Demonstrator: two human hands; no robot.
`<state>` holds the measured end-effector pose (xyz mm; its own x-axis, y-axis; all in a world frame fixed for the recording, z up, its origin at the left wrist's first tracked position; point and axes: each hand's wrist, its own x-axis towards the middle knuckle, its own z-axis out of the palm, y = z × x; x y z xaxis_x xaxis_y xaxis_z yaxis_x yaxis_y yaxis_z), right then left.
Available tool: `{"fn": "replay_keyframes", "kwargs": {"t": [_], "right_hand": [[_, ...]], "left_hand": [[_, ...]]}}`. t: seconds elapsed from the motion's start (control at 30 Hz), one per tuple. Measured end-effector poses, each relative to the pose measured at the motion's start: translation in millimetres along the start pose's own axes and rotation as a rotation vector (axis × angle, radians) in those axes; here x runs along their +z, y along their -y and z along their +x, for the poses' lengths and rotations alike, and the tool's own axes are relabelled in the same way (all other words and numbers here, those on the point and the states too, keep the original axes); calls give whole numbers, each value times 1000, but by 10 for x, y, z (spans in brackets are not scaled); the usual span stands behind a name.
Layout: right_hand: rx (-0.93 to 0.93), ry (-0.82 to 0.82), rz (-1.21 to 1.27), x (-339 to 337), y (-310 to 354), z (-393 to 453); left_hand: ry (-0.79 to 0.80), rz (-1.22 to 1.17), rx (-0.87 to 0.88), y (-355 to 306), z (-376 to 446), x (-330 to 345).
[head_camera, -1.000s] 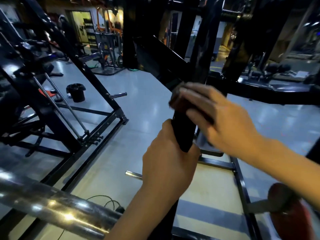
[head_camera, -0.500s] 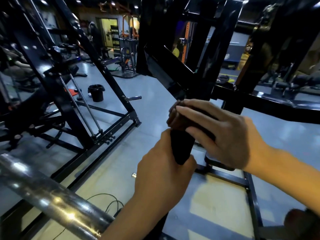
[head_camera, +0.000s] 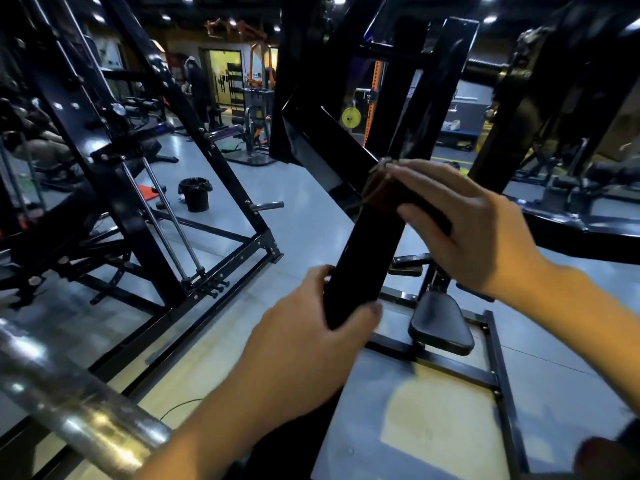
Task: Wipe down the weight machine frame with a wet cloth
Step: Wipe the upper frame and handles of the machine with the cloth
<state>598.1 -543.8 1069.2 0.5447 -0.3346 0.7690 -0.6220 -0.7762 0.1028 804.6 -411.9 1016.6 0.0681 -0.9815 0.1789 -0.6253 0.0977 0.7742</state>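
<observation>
Frame [head_camera: 412,109] — black steel weight machine, gym floor; slanted bar [head_camera: 367,258] centre of view, running up to a joint w/ other black beams.
Cloth [head_camera: 379,190] — dark brown, folded, pressed on the bar's upper part just below the joint.
Right hand [head_camera: 464,230] — fingers nearly straight, laid flat over cloth, thumb side hidden; pressing, not clenching.
Left hand [head_camera: 304,344] — fingers & thumb wrapped round lower bar, steadying it.
Other: chrome bar [head_camera: 69,400] near left; black seat pad [head_camera: 441,322] below; black bin [head_camera: 195,194] on floor beyond.
Risks (est.):
- Flat palm only, so cloth may slide out or drop if stroke is quick.
- Joint edges just above: knuckles or cloth could catch.
- Wet bar under left hand = grip may slip.
- Back & sides of bar prob. missed; can't tell if wiped.
</observation>
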Motion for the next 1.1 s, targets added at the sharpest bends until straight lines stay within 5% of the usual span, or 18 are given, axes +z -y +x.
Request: {"fn": "replay_keyframes", "kwargs": {"t": [0.1, 0.23, 0.43, 0.53, 0.73, 1.1], "right_hand": [[29, -6, 25, 52, 108, -92], [-79, 77, 22, 39, 261, -247], [117, 35, -51, 60, 207, -78], [155, 62, -4, 70, 380, -153], [172, 119, -85, 15, 534, -185], [312, 115, -199, 120, 939, -320]], "left_hand": [[-151, 0, 77, -60, 342, -316], [-469, 106, 434, -171, 1040, -631], [-462, 402, 854, -400, 1946, -678], [-347, 511, 811, -446, 2205, -646], [-487, 473, 730, -312, 2349, -497], [-598, 374, 971, -304, 2360, -447]]}}
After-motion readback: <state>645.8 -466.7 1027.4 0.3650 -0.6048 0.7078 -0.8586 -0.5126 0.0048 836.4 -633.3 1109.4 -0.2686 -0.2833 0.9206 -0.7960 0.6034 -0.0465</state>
